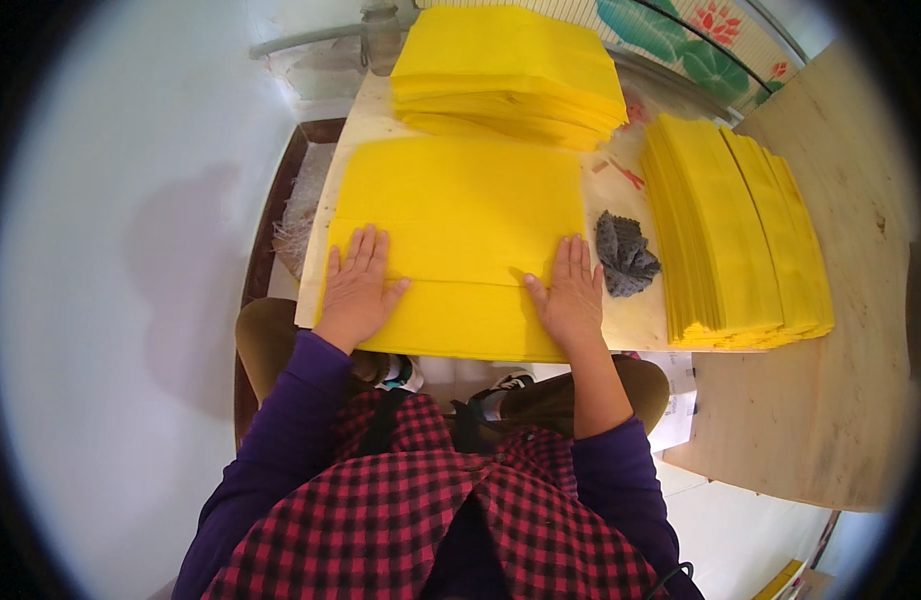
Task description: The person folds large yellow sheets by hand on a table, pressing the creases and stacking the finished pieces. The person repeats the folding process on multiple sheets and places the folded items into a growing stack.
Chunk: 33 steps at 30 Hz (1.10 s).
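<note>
A yellow fabric sheet lies flat on the light wooden table, its near edge at the table's near edge, a crease running across it; the person's left hand rests palm down near the sheet's left edge, fingers extended and fairly close together, thumb angled out toward the sheet's middle; the right hand rests likewise near the sheet's right edge, fingers straight and nearly together, thumb pointing inward; neither hand pinches anything; just right of the sheet sits a crumpled dark grey cloth; beyond the sheet's far edge stands a yellow fabric stack; farther right of the sheet are upright-edged yellow bundles.
</note>
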Motion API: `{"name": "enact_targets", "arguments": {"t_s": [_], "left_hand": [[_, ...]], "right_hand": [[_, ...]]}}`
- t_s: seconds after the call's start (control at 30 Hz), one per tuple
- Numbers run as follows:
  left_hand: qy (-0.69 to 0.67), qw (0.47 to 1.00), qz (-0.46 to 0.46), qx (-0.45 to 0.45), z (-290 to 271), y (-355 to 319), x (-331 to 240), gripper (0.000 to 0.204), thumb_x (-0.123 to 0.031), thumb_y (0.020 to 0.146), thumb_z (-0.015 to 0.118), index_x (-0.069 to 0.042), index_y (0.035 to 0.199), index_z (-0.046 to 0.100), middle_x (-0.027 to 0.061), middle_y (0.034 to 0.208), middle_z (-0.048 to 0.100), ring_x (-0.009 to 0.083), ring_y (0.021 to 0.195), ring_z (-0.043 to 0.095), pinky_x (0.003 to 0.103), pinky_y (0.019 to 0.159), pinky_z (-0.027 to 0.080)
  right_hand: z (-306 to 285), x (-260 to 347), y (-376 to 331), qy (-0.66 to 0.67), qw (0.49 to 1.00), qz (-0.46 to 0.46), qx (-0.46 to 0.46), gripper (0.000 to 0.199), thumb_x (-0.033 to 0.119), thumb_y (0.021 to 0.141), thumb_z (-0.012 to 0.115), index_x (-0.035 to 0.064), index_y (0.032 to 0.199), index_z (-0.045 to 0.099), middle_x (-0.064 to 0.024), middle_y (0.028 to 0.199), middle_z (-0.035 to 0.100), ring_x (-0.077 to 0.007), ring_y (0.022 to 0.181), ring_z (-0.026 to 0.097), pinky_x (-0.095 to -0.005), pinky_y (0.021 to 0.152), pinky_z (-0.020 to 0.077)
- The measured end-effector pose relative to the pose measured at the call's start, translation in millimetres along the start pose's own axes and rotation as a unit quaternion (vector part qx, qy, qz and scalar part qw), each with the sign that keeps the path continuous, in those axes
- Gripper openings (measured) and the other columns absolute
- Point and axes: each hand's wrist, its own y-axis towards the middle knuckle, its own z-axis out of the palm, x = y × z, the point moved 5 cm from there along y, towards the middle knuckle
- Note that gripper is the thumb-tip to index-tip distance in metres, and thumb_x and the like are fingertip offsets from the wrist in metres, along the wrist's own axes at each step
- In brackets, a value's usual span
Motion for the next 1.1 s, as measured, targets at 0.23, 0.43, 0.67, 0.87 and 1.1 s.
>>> {"name": "enact_targets", "arguments": {"t_s": [0.23, 0.43, 0.67, 0.87, 1.1], "left_hand": [[-0.008, 0.998, -0.06, 0.032, -9, -11, 40, 0.071, -0.046, 0.097, 0.039, -0.003, 0.15, 0.021, 0.0149, 0.157, 0.019, 0.0266, 0.146, 0.016, 0.049, 0.117, 0.011], [0.071, 0.994, 0.012, -0.078, -43, 0, 6, 0.067, -0.044, 0.098, 0.04, -0.002, 0.148, 0.025, 0.0172, 0.155, 0.024, 0.03, 0.145, 0.02, 0.05, 0.116, 0.015], [-0.058, 0.991, 0.124, -0.003, -6, 9, -98, 0.071, -0.048, 0.095, 0.044, -0.003, 0.147, 0.028, 0.0136, 0.156, 0.024, 0.0265, 0.145, 0.019, 0.049, 0.117, 0.011], [-0.031, 0.999, -0.025, -0.025, -4, 2, -7, 0.072, -0.047, 0.095, 0.044, -0.004, 0.148, 0.026, 0.0143, 0.156, 0.023, 0.0258, 0.146, 0.018, 0.052, 0.116, 0.01], [-0.018, 0.997, -0.066, -0.033, -1, -3, 15, 0.07, -0.046, 0.096, 0.043, -0.004, 0.149, 0.024, 0.0138, 0.157, 0.021, 0.0248, 0.146, 0.017, 0.049, 0.117, 0.01]], "right_hand": [[-3, 1, -1, 0.014, 1.0, 0.016, 0.009, 0.082, 0.057, 0.094, 0.039, 0.0, 0.15, 0.019, -0.0162, 0.157, 0.017, -0.0259, 0.147, 0.01, -0.048, 0.117, 0.0098], [-3, 0, -1, 0.015, 1.0, 0.019, 0.007, 0.082, 0.057, 0.094, 0.039, 0.0004, 0.15, 0.02, -0.0165, 0.157, 0.018, -0.0262, 0.147, 0.012, -0.0492, 0.117, 0.0101], [0, -1, 0, 0.027, 1.0, 0.016, -0.001, 0.084, 0.058, 0.092, 0.042, 0.0005, 0.15, 0.02, -0.0162, 0.157, 0.018, -0.0254, 0.147, 0.011, -0.0502, 0.117, 0.0097], [4, -2, 0, 0.032, 0.999, 0.02, 0.003, 0.086, 0.06, 0.092, 0.042, 0.0001, 0.15, 0.02, -0.0168, 0.157, 0.017, -0.0262, 0.147, 0.011, -0.0516, 0.116, 0.0087], [-17, 31, -2, -0.047, 0.999, -0.011, -0.012, 0.086, 0.061, 0.091, 0.043, -0.0003, 0.149, 0.022, -0.0173, 0.157, 0.02, -0.0272, 0.147, 0.014, -0.0522, 0.116, 0.0084]]}}
